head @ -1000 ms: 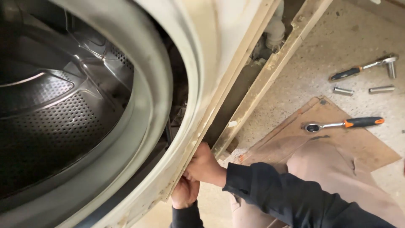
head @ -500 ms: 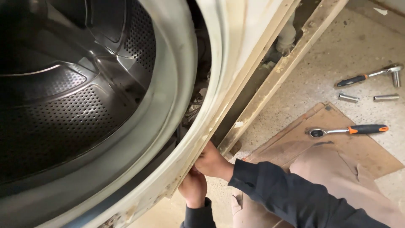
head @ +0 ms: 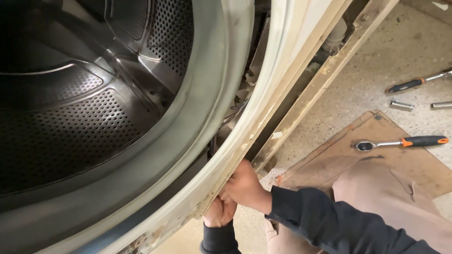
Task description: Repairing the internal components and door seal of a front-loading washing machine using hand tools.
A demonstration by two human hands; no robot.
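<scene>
Both grips pinch the front panel rim (head: 245,141): right hand (head: 245,188) above, left hand (head: 219,211) just below, bracing it off the drum (head: 94,94).

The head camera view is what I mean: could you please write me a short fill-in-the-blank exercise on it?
1. Both hands, right hand and left hand, grip the machine's front ____.
2. The drum wall is full of small ____.
3. The ratchet wrench lies on a sheet of ____.
4. Its handle is black and ____.

Missing words: rim; holes; cardboard; orange.
</scene>
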